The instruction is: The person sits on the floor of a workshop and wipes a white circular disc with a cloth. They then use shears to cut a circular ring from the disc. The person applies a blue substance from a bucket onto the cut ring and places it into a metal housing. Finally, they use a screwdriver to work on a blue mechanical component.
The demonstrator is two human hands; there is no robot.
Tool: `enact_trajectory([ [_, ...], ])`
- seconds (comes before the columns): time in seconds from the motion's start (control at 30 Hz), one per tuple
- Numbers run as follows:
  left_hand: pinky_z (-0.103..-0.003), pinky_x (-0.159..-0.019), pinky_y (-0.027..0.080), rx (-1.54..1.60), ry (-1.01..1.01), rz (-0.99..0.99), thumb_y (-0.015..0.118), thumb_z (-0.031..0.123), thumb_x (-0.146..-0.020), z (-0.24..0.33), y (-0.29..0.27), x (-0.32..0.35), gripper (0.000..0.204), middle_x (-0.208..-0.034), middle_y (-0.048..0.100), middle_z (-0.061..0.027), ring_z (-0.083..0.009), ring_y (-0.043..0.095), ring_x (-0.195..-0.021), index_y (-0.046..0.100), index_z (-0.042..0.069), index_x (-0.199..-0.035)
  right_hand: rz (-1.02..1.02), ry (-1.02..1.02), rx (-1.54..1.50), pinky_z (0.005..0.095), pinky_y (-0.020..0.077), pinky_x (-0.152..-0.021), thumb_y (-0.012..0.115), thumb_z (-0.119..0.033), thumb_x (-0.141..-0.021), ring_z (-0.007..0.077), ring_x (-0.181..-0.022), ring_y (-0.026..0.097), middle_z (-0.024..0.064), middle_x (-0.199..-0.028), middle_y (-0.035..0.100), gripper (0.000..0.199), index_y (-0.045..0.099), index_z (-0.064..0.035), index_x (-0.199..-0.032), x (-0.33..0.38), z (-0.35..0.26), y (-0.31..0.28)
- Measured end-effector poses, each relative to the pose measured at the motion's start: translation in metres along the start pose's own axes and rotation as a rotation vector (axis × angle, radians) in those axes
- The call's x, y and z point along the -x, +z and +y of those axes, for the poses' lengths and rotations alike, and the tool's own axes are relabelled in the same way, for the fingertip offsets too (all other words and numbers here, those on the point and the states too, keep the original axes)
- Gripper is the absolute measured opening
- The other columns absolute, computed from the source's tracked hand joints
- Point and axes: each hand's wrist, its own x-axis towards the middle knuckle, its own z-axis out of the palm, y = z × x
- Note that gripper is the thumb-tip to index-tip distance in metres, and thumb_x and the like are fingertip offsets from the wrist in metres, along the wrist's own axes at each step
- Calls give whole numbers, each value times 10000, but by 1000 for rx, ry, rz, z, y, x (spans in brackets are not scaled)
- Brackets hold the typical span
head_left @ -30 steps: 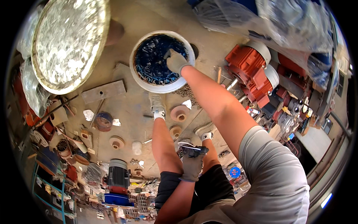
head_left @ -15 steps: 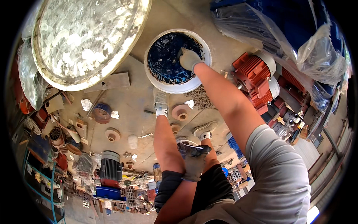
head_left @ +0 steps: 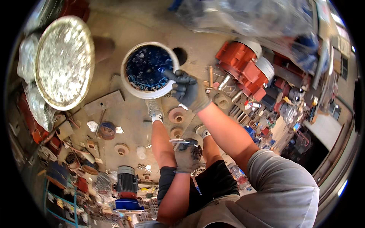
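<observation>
The white round plastic bucket (head_left: 149, 70), filled with dark blue liquid and scraps, stood on the dusty concrete floor (head_left: 125, 114) ahead of the person's feet, just left of the right hand (head_left: 187, 90). That hand, in a dark grey glove, was stretched forward at the bucket's right rim, its fingers loosely curled with the tips at the rim; whether they gripped anything could not be told. The left hand (head_left: 187, 155), also gloved, rested low between the knees, closed around a small round metal part (head_left: 182, 141). A red electric motor (head_left: 246, 70) lay to the right, well apart from the bucket.
</observation>
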Motion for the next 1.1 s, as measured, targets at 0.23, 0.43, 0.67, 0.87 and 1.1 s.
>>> enact_trajectory([
  [0.23,-301,-858,554,-266,272,-166,684,59,-992,-38,-4,3,137,-1079,740,-56,-165,693,-949,734,0,-1106,-15,-91,-133,261,440,-656,531,-180,-1029,85,-670,447,107,-1543,600,222,684,-117,-1176,247,-49,-20],
  [0.43,-334,-871,584,-781,362,-335,706,92,-1004,-37,99,56,184,-1078,748,-106,-189,715,-955,719,-39,-1133,138,-394,-133,252,420,-528,472,-489,-1136,44,-595,413,61,-1515,622,348,596,-166,-1173,518,-31,-141],
  [0.67,-343,-898,589,-1301,269,-594,729,114,-1001,-180,233,169,223,-1075,761,-123,-206,728,-972,719,-62,-1139,381,-863,-629,276,517,-574,508,-632,-1076,95,-619,534,83,-1413,683,501,618,-162,-1212,763,52,-269],
  [0.87,-334,-901,579,-1609,152,-702,724,79,-999,-419,293,259,173,-1058,773,-119,-199,727,-990,735,-47,-1118,274,-1158,-1074,289,535,-591,534,-693,-1033,165,-701,628,145,-1480,624,709,519,-138,-1475,899,109,-371],
  [1.1,-359,-929,589,-1859,62,-927,707,54,-1001,-709,327,325,186,-1079,769,-147,-250,751,-991,704,-52,-1155,131,-1480,-1209,293,524,-667,546,-762,-983,182,-822,603,143,-1659,447,913,298,-233,-1685,1062,182,-462],
])
